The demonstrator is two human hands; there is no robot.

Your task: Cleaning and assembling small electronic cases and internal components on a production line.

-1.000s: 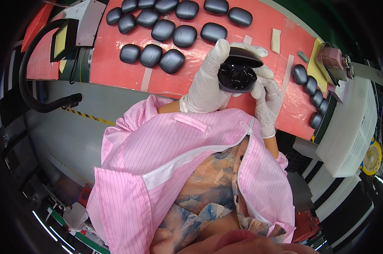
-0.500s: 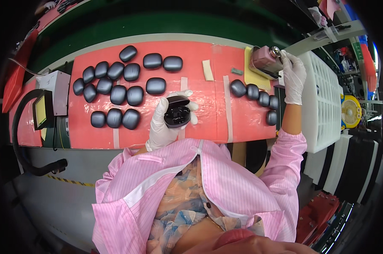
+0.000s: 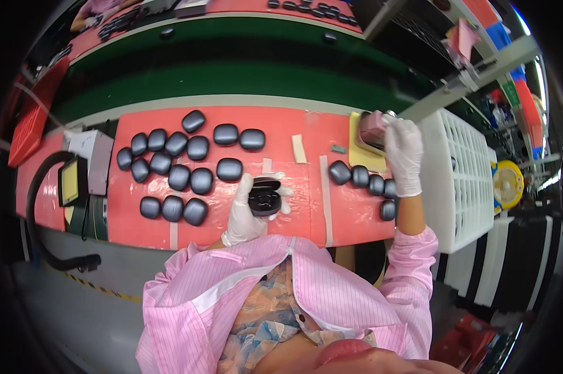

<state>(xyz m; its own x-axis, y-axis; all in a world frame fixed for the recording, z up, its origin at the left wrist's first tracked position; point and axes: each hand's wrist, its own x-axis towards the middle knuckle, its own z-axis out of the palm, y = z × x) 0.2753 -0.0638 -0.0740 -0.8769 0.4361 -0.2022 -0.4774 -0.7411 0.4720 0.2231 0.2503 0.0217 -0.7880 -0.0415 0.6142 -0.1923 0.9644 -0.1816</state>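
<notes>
My gloved left hand (image 3: 243, 215) holds a dark, glossy earbud case (image 3: 264, 202) over the table's front part, its lid raised and its inside facing up. At the far right, my gloved right hand (image 3: 406, 153) has its fingers drawn together at the top of a pink dispenser bottle (image 3: 372, 129); the glove covers most of the metal top, and I cannot make out what the fingertips hold. Under the bottle lies a yellow pad (image 3: 364, 159). Several closed grey-blue cases (image 3: 199, 181) are spread over the left side, with another group (image 3: 359, 176) near my right forearm.
A pink-red mat (image 3: 281, 227) covers the table, with a pale strip (image 3: 298, 148) and small green block (image 3: 338, 149) on it. A white compartment tray (image 3: 465, 181) and yellow fan (image 3: 509, 184) stand right. Left are a grey box (image 3: 94, 159) and black hose (image 3: 35, 187). Beyond runs a green belt (image 3: 231, 81).
The view has tipped toward the far side, so the table sits lower in it. My right hand has moved over the bottle's metal top. My left hand still holds the earbud case.
</notes>
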